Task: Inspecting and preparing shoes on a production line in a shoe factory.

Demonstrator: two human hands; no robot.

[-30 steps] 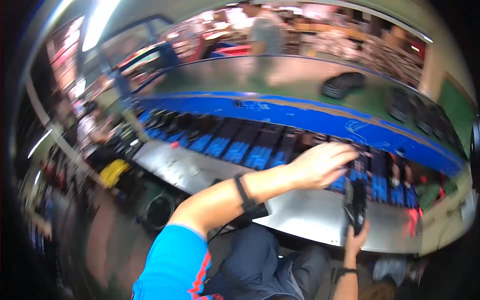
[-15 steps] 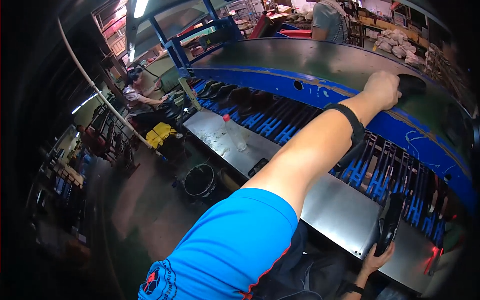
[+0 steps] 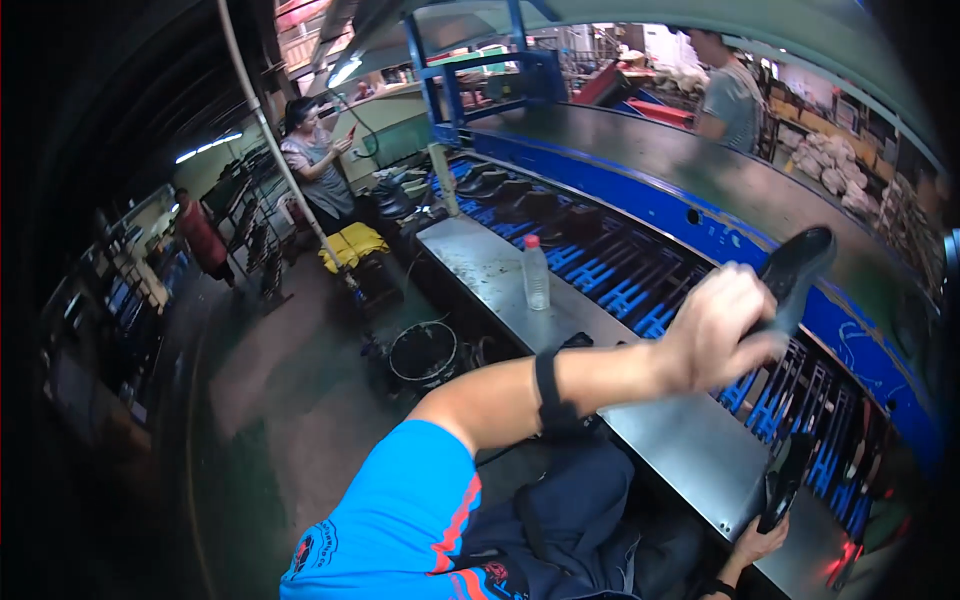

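Observation:
My left hand [image 3: 722, 328], smeared a little by motion, is closed around one end of a black shoe [image 3: 806, 262]. It lifts the shoe above the blue-edged conveyor's near side, and my left forearm crosses over the metal shelf. Lower right, my right hand [image 3: 762, 540] grips a second black shoe [image 3: 785, 485] from below, its fingers partly hidden by it. That shoe is held tilted upward over the right end of the shelf [image 3: 670, 435], beside the rack of blue bars [image 3: 625, 295].
A clear plastic bottle with a red cap [image 3: 536, 275] stands on the shelf. Dark shoes [image 3: 540, 205] lie along the rack. On the floor is a black bucket [image 3: 422, 355]; yellow cloth [image 3: 353, 245] lies farther back. One person [image 3: 318, 165] stands far left, another [image 3: 732, 105] behind the conveyor [image 3: 640, 140].
My left hand has come back from the conveyor top toward me, now with the black shoe raised in it. My right hand stays low with its shoe. The view has shifted leftward.

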